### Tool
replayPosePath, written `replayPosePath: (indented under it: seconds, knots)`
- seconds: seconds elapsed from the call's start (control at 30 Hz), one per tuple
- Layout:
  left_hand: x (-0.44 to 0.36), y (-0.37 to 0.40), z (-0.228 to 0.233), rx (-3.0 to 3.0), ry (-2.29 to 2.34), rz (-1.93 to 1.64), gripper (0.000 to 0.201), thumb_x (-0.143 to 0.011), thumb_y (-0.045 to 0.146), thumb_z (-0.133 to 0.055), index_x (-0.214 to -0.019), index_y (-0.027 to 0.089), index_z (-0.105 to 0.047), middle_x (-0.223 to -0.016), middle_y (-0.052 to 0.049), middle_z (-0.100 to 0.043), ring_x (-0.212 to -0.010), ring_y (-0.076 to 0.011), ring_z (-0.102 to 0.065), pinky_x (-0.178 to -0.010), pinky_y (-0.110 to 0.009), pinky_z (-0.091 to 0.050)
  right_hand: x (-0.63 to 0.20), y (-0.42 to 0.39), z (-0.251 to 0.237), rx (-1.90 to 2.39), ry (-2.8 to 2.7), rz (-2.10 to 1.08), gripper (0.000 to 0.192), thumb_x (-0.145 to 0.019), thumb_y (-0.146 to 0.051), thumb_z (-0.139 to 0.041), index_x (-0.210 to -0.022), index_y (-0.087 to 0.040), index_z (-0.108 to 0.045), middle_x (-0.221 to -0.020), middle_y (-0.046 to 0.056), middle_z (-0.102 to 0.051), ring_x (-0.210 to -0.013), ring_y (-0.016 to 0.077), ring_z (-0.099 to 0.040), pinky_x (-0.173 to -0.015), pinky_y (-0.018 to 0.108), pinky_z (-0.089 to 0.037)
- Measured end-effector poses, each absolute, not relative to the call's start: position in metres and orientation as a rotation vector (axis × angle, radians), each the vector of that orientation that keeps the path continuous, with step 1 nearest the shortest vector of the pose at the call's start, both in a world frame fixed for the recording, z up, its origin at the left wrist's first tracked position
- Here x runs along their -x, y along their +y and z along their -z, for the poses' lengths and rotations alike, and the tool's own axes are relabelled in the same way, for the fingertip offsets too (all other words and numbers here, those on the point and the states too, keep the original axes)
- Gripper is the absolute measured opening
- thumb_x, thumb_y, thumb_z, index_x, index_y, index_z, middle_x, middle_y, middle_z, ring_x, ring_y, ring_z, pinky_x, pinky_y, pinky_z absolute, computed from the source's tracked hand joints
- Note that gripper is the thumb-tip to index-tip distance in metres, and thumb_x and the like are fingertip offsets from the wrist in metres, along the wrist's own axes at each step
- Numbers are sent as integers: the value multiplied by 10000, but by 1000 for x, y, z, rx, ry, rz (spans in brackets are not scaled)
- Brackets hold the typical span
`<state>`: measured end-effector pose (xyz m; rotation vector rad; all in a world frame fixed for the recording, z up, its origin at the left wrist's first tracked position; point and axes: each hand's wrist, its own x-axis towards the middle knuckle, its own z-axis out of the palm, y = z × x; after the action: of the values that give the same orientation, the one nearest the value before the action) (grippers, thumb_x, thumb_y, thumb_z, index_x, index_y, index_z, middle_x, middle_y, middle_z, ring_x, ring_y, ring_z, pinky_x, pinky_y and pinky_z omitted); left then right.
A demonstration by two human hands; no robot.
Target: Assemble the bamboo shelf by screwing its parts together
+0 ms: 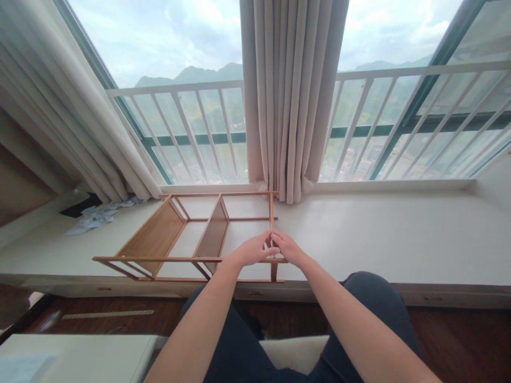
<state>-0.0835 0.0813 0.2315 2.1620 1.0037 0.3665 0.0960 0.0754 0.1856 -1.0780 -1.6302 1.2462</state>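
I have the left hand (251, 252) and the right hand (289, 249) together at the right end of a wooden rack (217, 231), their fingertips meeting over its end crossbar (272, 210). The left is about half open, fingers bent inward, with a small gap between thumb and forefinger; the right is more closed, its fingers curled down toward the same spot. From here I can't tell whether either one grips the crossbar or something small hidden under the fingers.

I count one rack, on its side, with two brown panels set across it. It lies left of the middle of a white surface (383, 234), reaching from close to the far edge, under the window, to the near edge. Its crossbar end sits near the middle of the near edge, its other end toward the near left corner.

Toward the far left corner I see a loose pile of papers (95, 217) beside one dark flat object (80, 206); I can't count the sheets. Two curtains hang behind: the left curtain (80, 101) comes down near that corner, the middle curtain (289, 101) at the middle of the far edge. Below the near edge I make out three drawer handles, one (433, 298) toward the right.
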Motion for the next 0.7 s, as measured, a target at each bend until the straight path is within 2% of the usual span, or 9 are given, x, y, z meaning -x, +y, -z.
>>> replayPosePath:
  seconds: [0.1, 0.3, 0.37, 0.5, 0.57, 0.63, 0.7]
  knots:
    - [85, 75, -233, -2228, 1038, -303, 830, -753, 641, -716, -1439, 266, -438, -1070, -43, -668, -837, -196, -614, -795, -331, -488, -97, 75, -185, 1025, -1541, -1356, 347, -940, -470, -430, -779, -188, -552, -670, -33, -499, -555, 107, -363, -553, 254, -331]
    - [89, 73, -226, -2219, 1045, -353, 998, -680, 645, -784, -1519, 283, -383, -1180, -76, -666, -953, -239, -633, -852, -366, -501, -99, 72, -180, 981, -1481, -1397, 362, -938, -508, -459, -839, -180, -573, -698, -35, -488, -558, 96, -354, -539, 242, -321]
    - [90, 73, -223, -2228, 1035, -365, 1008, -667, 637, -801, -1521, 284, -398, -1199, -81, -666, -1002, -253, -628, -882, -378, -503, -102, 71, -173, 981, -1471, -1397, 377, -939, -530, -456, -888, -180, -588, -709, -33, -490, -568, 101, -365, -546, 243, -336]
    - [90, 72, -218, -2283, 1080, -291, 884, -714, 662, -755, -1461, 263, -502, -1223, -94, -659, -1018, -265, -622, -939, -415, -493, -109, 71, -162, 988, -1471, -1371, 383, -960, -535, -431, -919, -187, -585, -676, -42, -463, -583, 115, -391, -579, 249, -372]
    - [89, 72, -218, -2284, 1126, -292, 957, -712, 668, -755, -1520, 273, -427, -1336, -107, -613, -1018, -261, -621, -969, -431, -486, -111, 72, -162, 1012, -1543, -1300, 387, -980, -528, -404, -910, -193, -584, -682, -37, -480, -613, 125, -426, -616, 254, -392]
    - [88, 71, -218, -2263, 1154, -311, 1088, -699, 656, -773, -1597, 301, -272, -1450, -115, -541, -1019, -253, -620, -985, -435, -482, -110, 74, -167, 1039, -1669, -1203, 391, -1002, -509, -371, -924, -200, -596, -740, -21, -541, -669, 135, -473, -671, 260, -406]
    - [88, 71, -220, -2237, 1160, -298, 1172, -689, 648, -787, -1625, 321, -163, -1476, -115, -522, -1023, -251, -619, -984, -436, -483, -109, 77, -175, 1083, -1810, -1110, 393, -1020, -475, -346, -927, -204, -616, -795, -6, -597, -725, 144, -514, -720, 265, -402]
